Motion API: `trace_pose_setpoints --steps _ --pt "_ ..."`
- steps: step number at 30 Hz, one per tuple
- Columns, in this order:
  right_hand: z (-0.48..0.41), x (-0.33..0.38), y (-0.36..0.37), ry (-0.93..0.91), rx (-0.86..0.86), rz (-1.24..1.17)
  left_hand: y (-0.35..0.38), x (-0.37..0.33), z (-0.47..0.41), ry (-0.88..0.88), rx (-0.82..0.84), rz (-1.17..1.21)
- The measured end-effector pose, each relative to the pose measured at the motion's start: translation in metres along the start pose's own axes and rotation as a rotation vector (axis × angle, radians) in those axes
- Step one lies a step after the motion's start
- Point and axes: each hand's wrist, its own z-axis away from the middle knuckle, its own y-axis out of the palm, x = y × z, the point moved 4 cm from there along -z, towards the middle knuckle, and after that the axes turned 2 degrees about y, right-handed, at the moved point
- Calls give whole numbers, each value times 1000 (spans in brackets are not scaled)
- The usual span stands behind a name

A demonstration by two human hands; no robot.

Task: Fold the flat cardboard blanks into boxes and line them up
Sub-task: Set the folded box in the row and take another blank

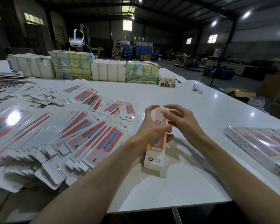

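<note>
Found mid-bench: one box (158,136), long, narrow, white with coral panel and blue print, already squared up, near end resting on or just above the bench (168,188). Gripped round the middle by the left hand (149,126); pinched at the far end by the right hand (183,122), apparently closing the flap. Lined up at right: finished boxes (257,146). Heaped at left: flat blanks (55,126). Judged mostly outstanding.

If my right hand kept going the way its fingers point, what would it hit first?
The half-folded box; the right hand holds its far end. The left hand gripping it seems just beyond.
</note>
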Motion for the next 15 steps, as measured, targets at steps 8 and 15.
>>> trace_pose_setpoints --steps 8,15 --pt "0 -4 -2 -49 -18 -7 2 5 2 -36 31 81" --pt "-1 -5 0 -58 -43 83 5 5 4 -222 42 339"
